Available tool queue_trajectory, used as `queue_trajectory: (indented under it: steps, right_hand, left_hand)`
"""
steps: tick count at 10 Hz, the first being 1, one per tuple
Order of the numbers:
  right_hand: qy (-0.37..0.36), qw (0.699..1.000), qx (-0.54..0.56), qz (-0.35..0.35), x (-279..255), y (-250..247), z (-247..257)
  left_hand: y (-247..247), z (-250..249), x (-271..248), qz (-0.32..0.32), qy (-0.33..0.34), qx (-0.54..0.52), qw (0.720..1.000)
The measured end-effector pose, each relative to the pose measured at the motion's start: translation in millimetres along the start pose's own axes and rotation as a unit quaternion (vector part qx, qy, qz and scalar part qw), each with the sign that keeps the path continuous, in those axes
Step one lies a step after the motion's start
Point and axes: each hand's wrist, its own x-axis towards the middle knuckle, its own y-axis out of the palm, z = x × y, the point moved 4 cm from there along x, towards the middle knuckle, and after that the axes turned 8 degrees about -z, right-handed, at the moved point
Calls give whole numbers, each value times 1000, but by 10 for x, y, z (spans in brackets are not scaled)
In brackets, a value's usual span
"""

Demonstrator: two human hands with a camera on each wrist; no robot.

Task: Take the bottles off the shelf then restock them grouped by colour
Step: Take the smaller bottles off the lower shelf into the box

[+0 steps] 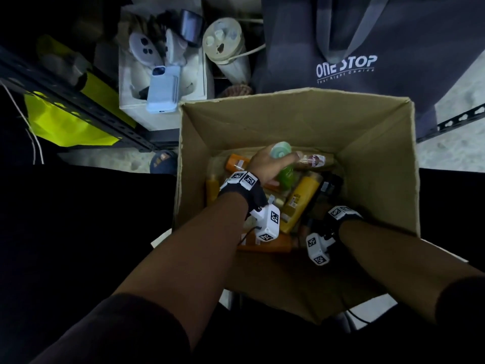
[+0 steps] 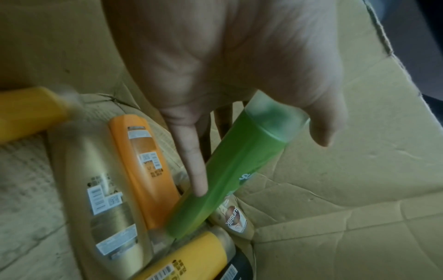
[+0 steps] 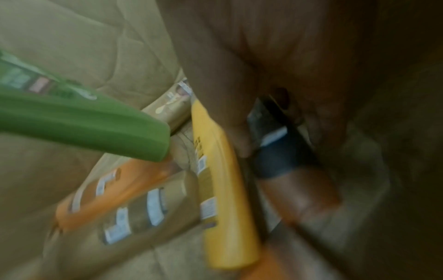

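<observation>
An open cardboard box on the floor holds several bottles lying in a heap. My left hand grips a green bottle just below its pale cap, tilted above the heap. Under it lie an orange bottle, a gold bottle, a brown Sunsilk bottle and a yellow bottle. My right hand is low in the box, thumb and fingers on either side of a black bottle; that view is blurred.
Behind the box hangs a dark "ONE STOP" tote bag. A white box with controllers and a phone, and a cream tumbler, stand at the back left. A black slotted shelf rail crosses a yellow-green bag.
</observation>
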Motion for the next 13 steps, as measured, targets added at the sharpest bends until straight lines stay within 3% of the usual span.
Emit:
queue_trajectory:
  steps: [3,4,6,7,9,10,11,13]
  right_hand:
    - [-41,997,-56,39,131,-3,-53]
    - [-19,1000,11,2,-181,22,25]
    - [-28,996,-26,-75,-289,-154,197]
    - [-90,986,-56,-126,-379,-389,345]
    - [-190,940,-195,-207,-768,-882,631]
    - [-203,924,-213,-244,-969,-1051,791]
    - [-263,901,-212,-273,-1080,-1104,948]
    - [-285,901,-173,-277,-1191,-934,1146]
  left_hand:
    - [6,9,-6,-7,-8,-27,1000]
    - [22,-26,5,1,-9,-38,999]
    - [22,77,-44,15,-26,-78,996]
    - [11,98,-59,7,-16,-31,999]
    - [-67,103,-87,-105,28,109,988]
    - [-136,79,-161,-154,67,131,977]
    - [-227,11,-206,-184,65,100,976]
    - [-312,38,-168,-223,82,113,965]
